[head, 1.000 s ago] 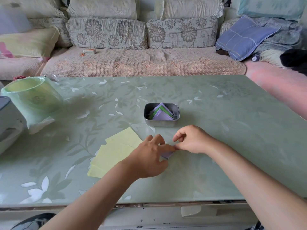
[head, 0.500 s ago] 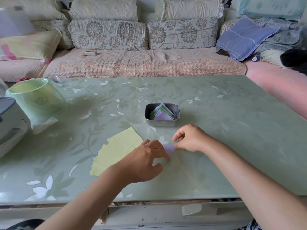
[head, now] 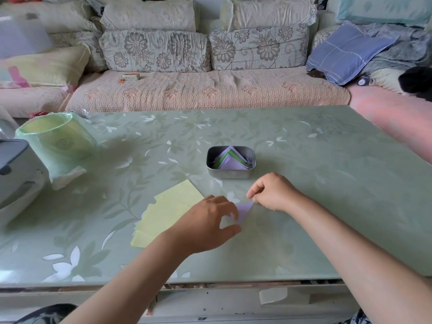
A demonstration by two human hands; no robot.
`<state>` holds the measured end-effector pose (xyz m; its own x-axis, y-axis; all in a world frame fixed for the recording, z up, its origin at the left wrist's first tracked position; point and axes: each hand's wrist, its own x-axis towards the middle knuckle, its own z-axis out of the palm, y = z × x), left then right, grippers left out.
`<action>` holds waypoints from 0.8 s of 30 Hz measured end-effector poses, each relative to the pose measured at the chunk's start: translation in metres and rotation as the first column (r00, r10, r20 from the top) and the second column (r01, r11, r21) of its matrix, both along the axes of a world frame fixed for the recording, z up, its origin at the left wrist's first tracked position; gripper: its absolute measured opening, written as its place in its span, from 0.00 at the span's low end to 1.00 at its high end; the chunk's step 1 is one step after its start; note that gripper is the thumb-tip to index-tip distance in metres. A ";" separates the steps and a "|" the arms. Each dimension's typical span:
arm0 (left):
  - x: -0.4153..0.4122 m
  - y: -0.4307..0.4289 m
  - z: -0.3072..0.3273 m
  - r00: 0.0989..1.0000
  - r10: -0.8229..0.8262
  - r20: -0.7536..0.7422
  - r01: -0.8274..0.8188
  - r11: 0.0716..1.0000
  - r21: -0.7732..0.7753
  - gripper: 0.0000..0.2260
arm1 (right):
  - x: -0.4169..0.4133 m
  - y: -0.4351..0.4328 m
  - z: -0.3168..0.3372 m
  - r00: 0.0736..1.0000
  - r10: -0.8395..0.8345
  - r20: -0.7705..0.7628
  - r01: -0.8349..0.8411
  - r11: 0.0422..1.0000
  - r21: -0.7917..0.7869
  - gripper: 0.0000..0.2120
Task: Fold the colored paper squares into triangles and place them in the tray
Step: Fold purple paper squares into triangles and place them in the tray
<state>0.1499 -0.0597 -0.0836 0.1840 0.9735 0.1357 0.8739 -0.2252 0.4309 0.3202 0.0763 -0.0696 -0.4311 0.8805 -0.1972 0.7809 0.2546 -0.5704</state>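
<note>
Lilac paper lies on the green flowered table, just in front of the metal tray, caught between both hands. The right hand has its fingers curled in, and thumb and forefinger pinch the sheet's right-hand tip, which stands slightly off the glass. The left hand covers the paper's other end, fingers bent down onto it and thumb held apart underneath. From here I cannot tell whether those fingertips nip the paper or only press it flat. What shows of the sheet between the hands is a narrow pointed shape.

Inside the tray sits a small pile of folded triangles, lilac and green, points toward the sofa. A fanned stack of yellow squares lies just left of the left hand, partly under the wrist. Further left stands a round bin lined with a pale green bag.
</note>
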 end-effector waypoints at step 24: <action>0.004 0.017 -0.006 0.996 0.089 -0.023 -0.084 0.982 0.166 0.11 | 0.011 -0.015 -0.005 0.948 0.314 -0.050 -0.307 0.944 0.123 0.10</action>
